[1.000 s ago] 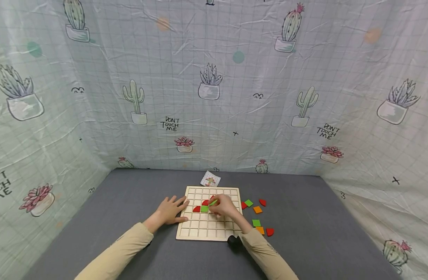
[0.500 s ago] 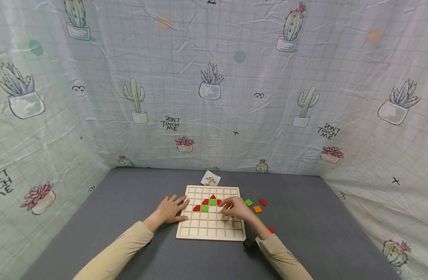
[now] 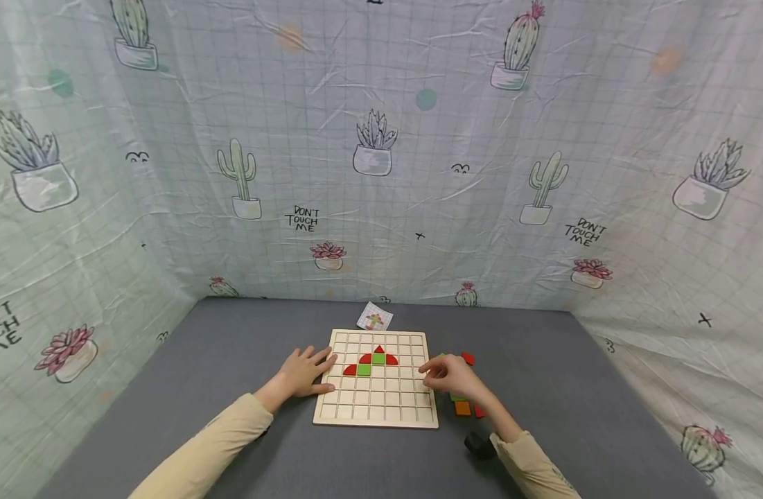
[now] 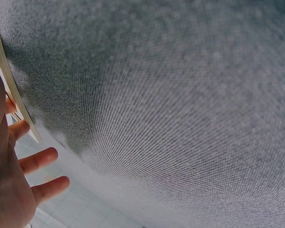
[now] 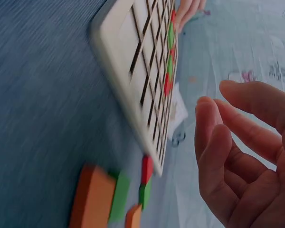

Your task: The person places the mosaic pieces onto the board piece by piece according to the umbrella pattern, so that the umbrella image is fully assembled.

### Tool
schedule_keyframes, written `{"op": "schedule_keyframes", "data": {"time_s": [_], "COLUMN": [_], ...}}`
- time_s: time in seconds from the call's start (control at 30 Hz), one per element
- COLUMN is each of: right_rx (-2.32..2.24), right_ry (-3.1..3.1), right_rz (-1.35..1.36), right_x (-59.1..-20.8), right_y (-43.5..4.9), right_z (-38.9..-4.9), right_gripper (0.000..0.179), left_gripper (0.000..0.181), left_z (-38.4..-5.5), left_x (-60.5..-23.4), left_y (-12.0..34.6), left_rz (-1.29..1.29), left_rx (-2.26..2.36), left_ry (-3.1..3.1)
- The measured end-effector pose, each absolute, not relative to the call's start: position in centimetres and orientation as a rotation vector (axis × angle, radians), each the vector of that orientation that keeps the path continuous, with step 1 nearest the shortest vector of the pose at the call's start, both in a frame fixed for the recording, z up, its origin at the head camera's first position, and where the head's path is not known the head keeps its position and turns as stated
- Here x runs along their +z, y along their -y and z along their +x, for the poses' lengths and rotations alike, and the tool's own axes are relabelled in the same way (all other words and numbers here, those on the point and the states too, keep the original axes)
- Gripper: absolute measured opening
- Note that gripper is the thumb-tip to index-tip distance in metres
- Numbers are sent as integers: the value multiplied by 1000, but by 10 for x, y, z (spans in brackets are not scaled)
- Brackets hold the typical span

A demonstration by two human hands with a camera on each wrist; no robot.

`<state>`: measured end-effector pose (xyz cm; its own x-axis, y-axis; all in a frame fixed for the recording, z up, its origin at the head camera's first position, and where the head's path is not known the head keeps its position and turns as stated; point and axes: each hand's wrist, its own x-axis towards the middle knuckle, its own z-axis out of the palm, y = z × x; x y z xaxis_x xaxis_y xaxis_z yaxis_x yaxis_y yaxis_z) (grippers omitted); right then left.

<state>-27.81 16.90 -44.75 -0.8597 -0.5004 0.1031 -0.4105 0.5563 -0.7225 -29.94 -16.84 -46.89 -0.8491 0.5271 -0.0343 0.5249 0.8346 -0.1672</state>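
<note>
A light wooden grid board (image 3: 381,410) lies on the grey table. My left hand (image 3: 301,373) rests at its left edge with fingers spread, some over the rim (image 4: 15,90). Set in the grid are green square tiles (image 3: 378,358), red rounded tiles (image 3: 350,370) and a red pointed tile (image 3: 380,349) on top. Over the board's right edge hovers my right hand (image 3: 452,376). In the right wrist view its fingers (image 5: 209,116) are loosely bent, with nothing between them.
Loose tiles lie right of the board, partly hidden by my right hand: orange (image 3: 462,409), red (image 3: 468,358) and green (image 5: 118,195). A small card (image 3: 375,317) with a coloured tile pattern lies behind the board. Printed curtains (image 3: 381,229) stand around the table.
My right hand has left the tiles in the grid and moved right, past the board's right edge. A red tile beside the upper green square is now uncovered. My left hand stays put.
</note>
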Motion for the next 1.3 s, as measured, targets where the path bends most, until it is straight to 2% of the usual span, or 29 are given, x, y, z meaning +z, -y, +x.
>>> {"op": "schedule_keyframes", "data": {"time_s": [0.63,1.3], "right_rx": [-1062,-912], "right_ry": [-2697,-2736], "right_rz": [-792,-714], "right_x": [-464,-463], "right_y": [-230,-236], "right_z": [-270,-263], "right_gripper": [21,21], "left_gripper": [65,65], "left_z": [-298,-300], "left_x": [-469,-472], "left_y": [168,167], "left_rz": [-852,-846], "left_rx": [253,272], "left_ry": [2988,2986]}}
